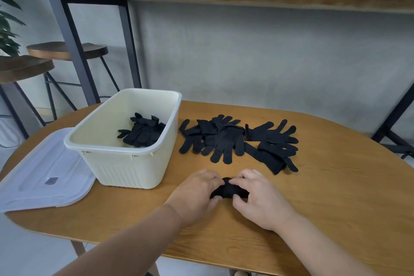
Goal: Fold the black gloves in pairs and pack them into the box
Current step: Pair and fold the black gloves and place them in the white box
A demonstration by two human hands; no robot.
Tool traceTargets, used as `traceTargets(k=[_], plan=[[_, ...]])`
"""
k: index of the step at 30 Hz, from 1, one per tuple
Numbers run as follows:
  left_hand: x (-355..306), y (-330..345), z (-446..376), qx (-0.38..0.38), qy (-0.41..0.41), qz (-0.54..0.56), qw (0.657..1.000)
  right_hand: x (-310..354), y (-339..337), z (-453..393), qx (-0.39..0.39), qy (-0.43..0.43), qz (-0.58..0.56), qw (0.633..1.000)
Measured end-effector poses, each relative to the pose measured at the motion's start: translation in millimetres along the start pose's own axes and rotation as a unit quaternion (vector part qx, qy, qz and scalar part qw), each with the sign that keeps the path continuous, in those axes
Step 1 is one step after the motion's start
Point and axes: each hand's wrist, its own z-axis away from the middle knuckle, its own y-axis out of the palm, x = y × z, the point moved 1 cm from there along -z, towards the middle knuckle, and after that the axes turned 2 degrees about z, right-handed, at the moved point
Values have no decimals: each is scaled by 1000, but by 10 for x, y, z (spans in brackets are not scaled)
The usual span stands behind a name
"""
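A small folded bundle of black gloves (228,188) lies on the wooden table near its front, pinched from both sides. My left hand (197,195) grips its left end and my right hand (259,197) grips its right end. Behind them a loose pile of black gloves (237,139) spreads across the table. To the left stands the cream plastic box (125,163), open, with folded black gloves (142,132) lying in its right half.
The box's translucent white lid (44,175) lies flat at the table's left edge. The oval wooden table (336,197) stands against a grey wall. Two wooden stools (67,50) and a dark metal bench frame stand behind on the left.
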Motion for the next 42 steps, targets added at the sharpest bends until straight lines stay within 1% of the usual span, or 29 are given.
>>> traceTargets(k=[3, 7, 11, 13, 15, 17, 19, 21, 22, 23, 24, 26, 28, 30, 32, 34, 36, 38, 42], plan=[[-4, 14, -100, 17, -13, -6, 1000, -30, -19, -60, 36, -6, 13, 999], [-59, -4, -145, 42, -45, -22, 998, -5, -56, -126, 54, 0, 36, 998], [-219, -196, -250, 127, -76, -87, 985, 139, -158, -173, 80, 26, 61, 995], [-344, -415, -341, 140, -62, -140, 978, 229, -295, -203, 81, 41, 84, 992], [-420, -741, -412, 111, -42, -184, 976, 367, -531, -318, 55, 44, 84, 994], [-416, -1162, -460, 62, -34, -210, 975, 611, -836, -519, 14, 29, 57, 998], [-307, -1661, -486, 13, -59, -203, 977, 929, -1105, -804, -12, 9, 22, 1000], [-133, -2153, -487, -9, -91, -183, 979, 1243, -1270, -1118, -14, -3, -13, 1000], [11, -2360, -484, 2, -108, -178, 978, 1397, -1294, -1320, 0, -4, -28, 1000], [171, -2514, -475, 31, -130, -173, 976, 1537, -1283, -1523, 25, -1, -38, 999], [356, -2612, -466, 74, -157, -170, 970, 1665, -1228, -1723, 60, 4, -41, 997], [716, -2679, -437, 175, -210, -173, 946, 1874, -1014, -2066, 149, 12, -26, 988], [1030, -2584, -415, 262, -242, -194, 914, 1984, -721, -2354, 227, 16, 1, 974], [1278, -2394, -410, 316, -255, -206, 890, 1999, -427, -2578, 285, 23, 41, 957], [1521, -2112, -434, 361, -251, -204, 875, 1981, -159, -2743, 339, 33, 74, 937], [1745, -1847, -458, 392, -248, -200, 863, 1971, 90, -2845, 389, 31, 106, 914], [1892, -1694, -479, 408, -252, -197, 855, 1978, 291, -2900, 420, 25, 144, 896], [1976, -1619, -513, 415, -249, -198, 853, 1973, 415, -2946, 428, 18, 173, 887], [2059, -1506, -531, 419, -225, -226, 850, 1930, 502, -2963, 447, 21, 187, 874]])
